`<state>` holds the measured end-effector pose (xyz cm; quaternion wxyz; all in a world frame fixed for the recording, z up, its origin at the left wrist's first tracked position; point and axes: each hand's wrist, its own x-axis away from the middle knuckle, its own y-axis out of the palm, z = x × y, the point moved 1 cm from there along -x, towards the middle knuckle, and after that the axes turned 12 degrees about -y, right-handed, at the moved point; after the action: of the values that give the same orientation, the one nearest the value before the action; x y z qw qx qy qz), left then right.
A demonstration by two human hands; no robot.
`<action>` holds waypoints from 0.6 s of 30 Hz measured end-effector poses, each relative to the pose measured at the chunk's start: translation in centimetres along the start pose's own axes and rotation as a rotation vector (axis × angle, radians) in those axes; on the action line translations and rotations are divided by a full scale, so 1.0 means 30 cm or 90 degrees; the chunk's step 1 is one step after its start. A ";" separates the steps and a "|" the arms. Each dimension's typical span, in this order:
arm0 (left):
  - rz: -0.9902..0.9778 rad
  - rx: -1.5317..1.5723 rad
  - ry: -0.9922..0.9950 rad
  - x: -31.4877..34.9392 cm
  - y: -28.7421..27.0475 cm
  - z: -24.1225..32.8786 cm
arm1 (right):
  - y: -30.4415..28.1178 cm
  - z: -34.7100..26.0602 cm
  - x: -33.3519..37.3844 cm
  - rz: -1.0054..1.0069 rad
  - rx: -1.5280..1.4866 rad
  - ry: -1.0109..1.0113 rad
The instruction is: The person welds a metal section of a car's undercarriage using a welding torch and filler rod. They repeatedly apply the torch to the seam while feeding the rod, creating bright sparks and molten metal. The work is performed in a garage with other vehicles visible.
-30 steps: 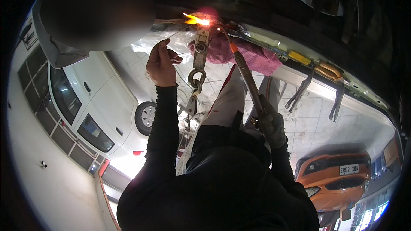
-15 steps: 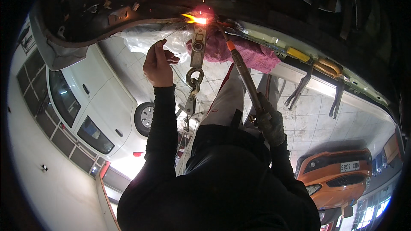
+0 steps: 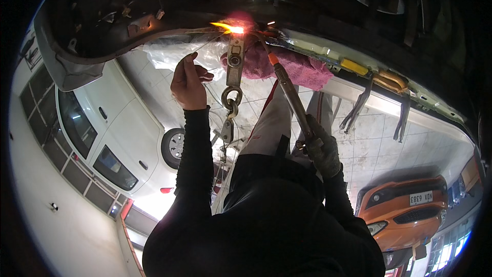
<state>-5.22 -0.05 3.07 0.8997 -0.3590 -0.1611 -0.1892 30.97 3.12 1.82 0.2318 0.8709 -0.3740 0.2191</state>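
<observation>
My bare left hand (image 3: 189, 84) pinches a thin filler rod (image 3: 207, 42), whose far end reaches up to a bright flame. My gloved right hand (image 3: 323, 149) is wrapped round the handle of a gas torch (image 3: 292, 95). The torch's bent tip points at the glowing spot (image 3: 237, 28) on the edge of a dark car body panel (image 3: 123, 43). Just below that glow, a metal pulling clamp (image 3: 234, 66) grips the edge. From it hangs a thick ring (image 3: 231, 96), joined by a link to a small pulley block (image 3: 227, 131).
A pink towel (image 3: 302, 69) and clear plastic sheeting (image 3: 164, 54) lie along the panel edge. Locking pliers (image 3: 359, 102) and a yellow-handled tool (image 3: 354, 66) sit to the right. A white car (image 3: 123, 128) stands left, an orange car (image 3: 410, 215) lower right.
The torch tip and clamp top sit slightly lower and further left in the picture, along with the whole panel. Both hands keep their holds, and the flame still burns at the edge.
</observation>
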 end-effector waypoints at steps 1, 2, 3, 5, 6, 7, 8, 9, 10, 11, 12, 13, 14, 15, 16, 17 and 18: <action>-0.002 0.002 0.005 -0.002 0.001 -0.004 | 0.000 -0.006 -0.001 0.000 0.008 -0.003; -0.003 0.004 0.010 -0.004 0.002 -0.007 | -0.001 -0.004 -0.001 0.000 0.006 -0.006; -0.003 0.004 0.010 -0.005 0.003 -0.008 | -0.002 -0.003 -0.002 0.000 0.002 -0.009; -0.002 0.007 0.009 -0.006 0.003 -0.011 | -0.005 0.000 -0.001 -0.005 0.001 -0.016; -0.002 0.004 0.008 -0.005 0.003 -0.009 | -0.009 0.002 -0.001 -0.010 0.002 -0.018; -0.001 0.002 0.006 -0.004 0.004 -0.006 | -0.010 0.003 0.000 -0.015 0.004 -0.021; 0.000 0.000 0.005 -0.004 0.004 -0.005 | -0.009 0.003 -0.001 -0.013 0.005 -0.017; -0.001 0.000 0.006 -0.004 0.003 -0.006 | -0.008 0.000 -0.003 -0.011 0.006 -0.014; -0.001 -0.001 0.008 -0.006 0.001 -0.007 | -0.008 -0.003 -0.004 -0.009 0.006 -0.010; -0.002 -0.001 0.010 -0.007 0.000 -0.008 | -0.010 -0.006 -0.003 -0.015 -0.003 0.004; -0.002 -0.001 0.008 -0.007 0.000 -0.009 | -0.016 -0.009 -0.003 -0.021 -0.012 0.019; -0.002 -0.001 0.005 -0.006 0.000 -0.009 | -0.019 -0.010 -0.003 -0.027 -0.021 0.033; -0.002 -0.001 0.003 -0.006 0.000 -0.009 | -0.019 -0.009 -0.004 -0.028 -0.023 0.031; -0.002 -0.003 0.003 -0.006 0.001 -0.009 | -0.020 -0.008 -0.005 -0.029 -0.025 0.028; -0.001 -0.004 0.003 -0.005 0.002 -0.009 | -0.020 -0.007 -0.005 -0.029 -0.027 0.026; -0.001 -0.006 0.002 -0.004 0.003 -0.009 | -0.016 -0.007 -0.004 -0.022 -0.008 0.012; -0.001 -0.007 0.003 -0.004 0.004 -0.009 | -0.008 -0.008 -0.003 -0.015 0.011 -0.003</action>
<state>-5.22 -0.14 2.76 0.8980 -0.3630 -0.1583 -0.1916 31.05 3.46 1.90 0.2261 0.8777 -0.3621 0.2177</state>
